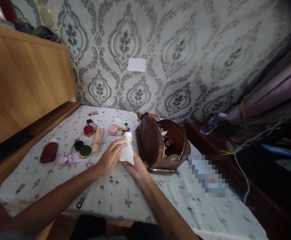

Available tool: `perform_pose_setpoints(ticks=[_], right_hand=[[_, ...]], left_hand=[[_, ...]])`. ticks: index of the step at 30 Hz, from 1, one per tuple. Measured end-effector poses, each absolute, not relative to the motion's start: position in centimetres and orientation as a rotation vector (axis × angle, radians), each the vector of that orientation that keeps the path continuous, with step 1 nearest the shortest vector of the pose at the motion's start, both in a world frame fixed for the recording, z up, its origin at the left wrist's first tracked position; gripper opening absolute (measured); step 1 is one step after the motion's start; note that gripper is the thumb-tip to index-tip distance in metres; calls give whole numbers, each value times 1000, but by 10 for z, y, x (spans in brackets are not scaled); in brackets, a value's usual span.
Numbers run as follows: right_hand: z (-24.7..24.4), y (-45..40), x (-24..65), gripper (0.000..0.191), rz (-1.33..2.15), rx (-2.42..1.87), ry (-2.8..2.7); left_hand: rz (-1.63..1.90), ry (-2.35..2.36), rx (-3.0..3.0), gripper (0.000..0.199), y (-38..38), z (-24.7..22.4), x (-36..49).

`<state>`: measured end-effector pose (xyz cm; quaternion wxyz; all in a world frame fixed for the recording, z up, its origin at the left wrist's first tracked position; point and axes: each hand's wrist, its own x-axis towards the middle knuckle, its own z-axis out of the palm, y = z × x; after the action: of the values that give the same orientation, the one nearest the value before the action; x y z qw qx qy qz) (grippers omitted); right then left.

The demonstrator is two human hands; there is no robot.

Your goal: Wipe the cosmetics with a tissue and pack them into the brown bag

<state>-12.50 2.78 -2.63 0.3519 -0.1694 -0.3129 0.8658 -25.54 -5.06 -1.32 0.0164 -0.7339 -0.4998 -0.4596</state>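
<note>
My right hand grips a small pale bottle with a white cap, tilted in front of me. Pressed on the bottle's side is a white wipe, which my left hand holds with closed fingers. The wipe hides most of the bottle. Just right of my hands stands a brown makeup bag, unzipped, with cosmetics inside. To the left lie a beige tube, a dark green round case, a purple-and-white tube and a pink jar.
A red round tin and a dark red case are on the patterned tablecloth. Wooden furniture borders the left side. On the right are a clear plastic bottle, a white cable and a blurred-out item.
</note>
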Motion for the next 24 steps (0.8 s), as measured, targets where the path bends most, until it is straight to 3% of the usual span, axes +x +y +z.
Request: perform_pose_setpoints(ticks=[7,15,21,24], right_hand=[[-24,16,-127,22,2332,-413,-748],[-15,20,-121,7,2396,-477,-370],[-7,25,-110,50,2550,-490,-223],[-11,29,-108,49,2560,-526,-280]], left_hand=[[-1589,-1864,-2081,54,-42,-20,-272],[-1436,-1671,-2505,52,-50,-15,-255],[-1214,-1279,-2684,57,-53,-22,-243],[-1177,-1251,-2644,58,-53,-23,-242]])
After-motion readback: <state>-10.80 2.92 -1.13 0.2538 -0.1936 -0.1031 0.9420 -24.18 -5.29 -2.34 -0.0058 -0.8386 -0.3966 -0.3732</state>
